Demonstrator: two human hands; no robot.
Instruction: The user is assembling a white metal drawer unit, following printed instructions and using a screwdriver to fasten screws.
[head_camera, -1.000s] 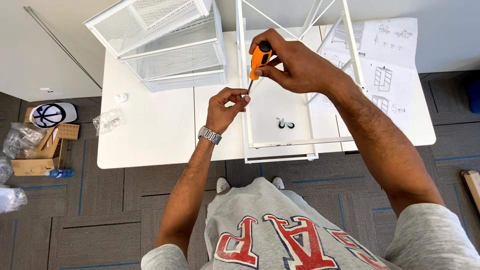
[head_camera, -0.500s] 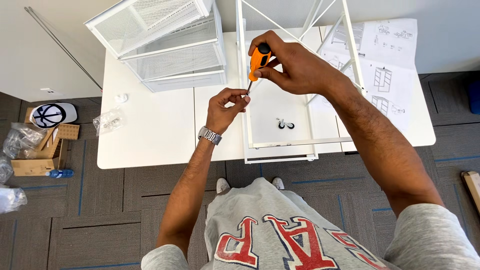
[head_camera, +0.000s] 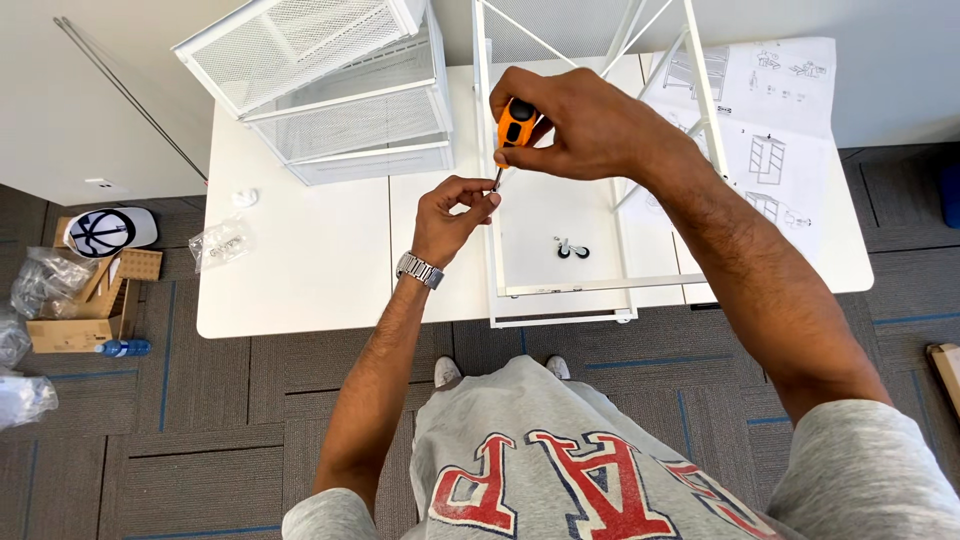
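Above the white table (head_camera: 300, 270), the right hand (head_camera: 590, 125) is clenched around an orange-handled screwdriver (head_camera: 516, 122), holding it tip-down; its thin shaft points toward the left hand (head_camera: 452, 215) just below. The left hand pinches its thumb and forefinger together right at the screwdriver's tip, touching it; whatever small part sits between those fingertips is too small to make out. A metal wristwatch (head_camera: 419, 269) sits on the left wrist. Both hands hover beside the left upright of a white metal frame (head_camera: 560, 292), which lies across the near edge of the table, its thin bars running up and away past the right forearm. Inside the frame's outline, on the tabletop, lie two small dark casters (head_camera: 571, 249), close together and well below the hands. To the left stands a white mesh drawer unit (head_camera: 330, 90), tilted, with its wire baskets stacked. Under the right arm, an unfolded instruction sheet (head_camera: 790, 130) with line drawings lies at the right side of the table. A small clear plastic bag (head_camera: 220, 243) rests near the table's left edge. On the grey carpet to the left are a white cap (head_camera: 105, 231), a cardboard box (head_camera: 85, 310), a blue-capped bottle (head_camera: 124, 348) and crumpled clear packaging (head_camera: 45, 280). The person wears a grey sweatshirt (head_camera: 560, 470) with red letters
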